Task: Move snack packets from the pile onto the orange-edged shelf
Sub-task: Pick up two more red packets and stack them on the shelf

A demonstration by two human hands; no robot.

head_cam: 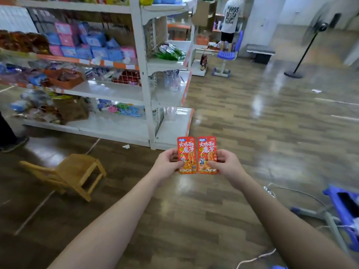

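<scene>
Two red-orange snack packets are held upright side by side over the wooden floor. My left hand [169, 161] grips the left snack packet [186, 152] by its lower edge. My right hand [225, 162] grips the right snack packet [207, 151] the same way. The white shelf unit with orange-edged shelves [120, 65] stands ahead and to the left, holding boxes, bags and baskets. Its end shelves [186, 88] also have orange edges. No pile of packets is in view.
A small wooden chair [77, 171] stands on the floor at the left. A blue stool [343, 206] and loose cables lie at the right. Farther back, a person in a white shirt [232, 16] stands by a blue chair [227, 55]; a floor fan [310, 35] stands at right.
</scene>
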